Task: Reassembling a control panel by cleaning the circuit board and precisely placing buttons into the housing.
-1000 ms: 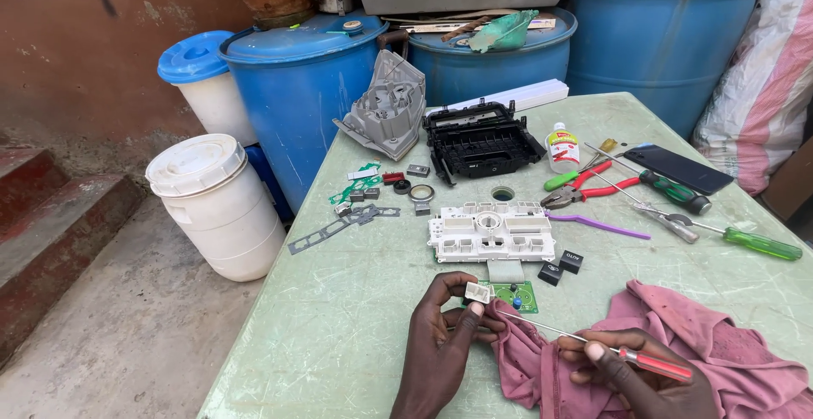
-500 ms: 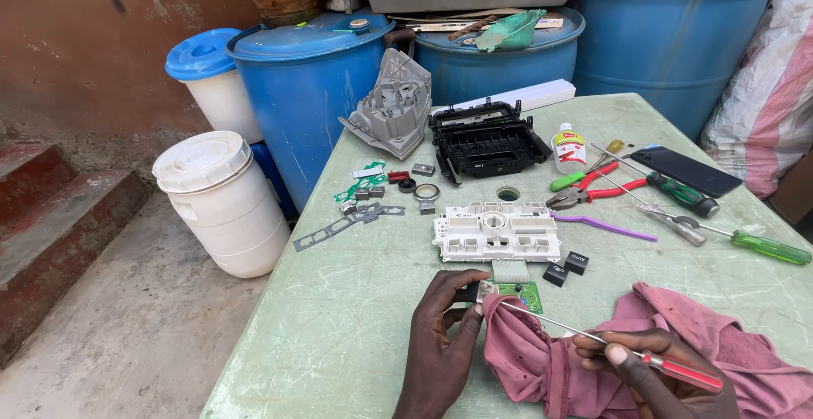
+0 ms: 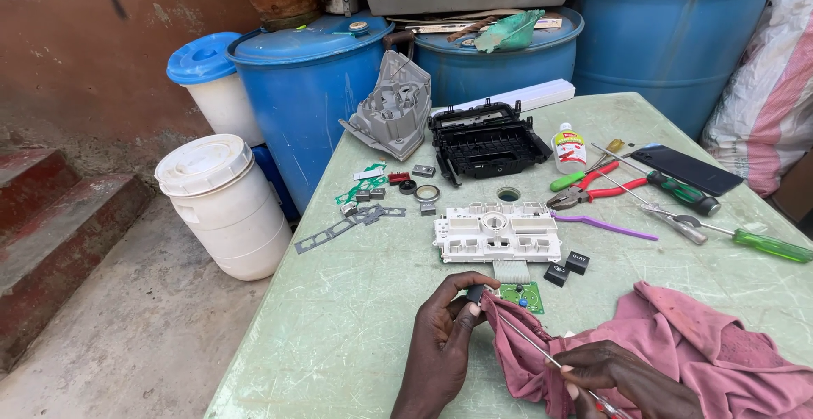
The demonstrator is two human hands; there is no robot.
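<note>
My left hand (image 3: 446,334) pinches a small dark part (image 3: 476,294) wrapped in a corner of the pink cloth (image 3: 703,360) near the table's front edge. My right hand (image 3: 622,377) grips a thin screwdriver (image 3: 529,343) whose tip points at that part. Just beyond lie a small green circuit board (image 3: 523,297) and a white plastic panel (image 3: 497,233) with several square openings. Two black buttons (image 3: 567,268) rest beside the panel.
On the green table (image 3: 339,317) lie a black plastic frame (image 3: 484,139), a grey housing (image 3: 391,110), red pliers (image 3: 593,190), green-handled screwdrivers (image 3: 766,245), a dark phone (image 3: 688,170), a small bottle (image 3: 568,148) and small parts (image 3: 381,190). Blue barrels (image 3: 305,88) and a white bucket (image 3: 224,207) stand at left.
The view has shifted slightly. My left hand has drawn the cloth corner over the small part, and my right hand has slid down towards the lower edge with the screwdriver.
</note>
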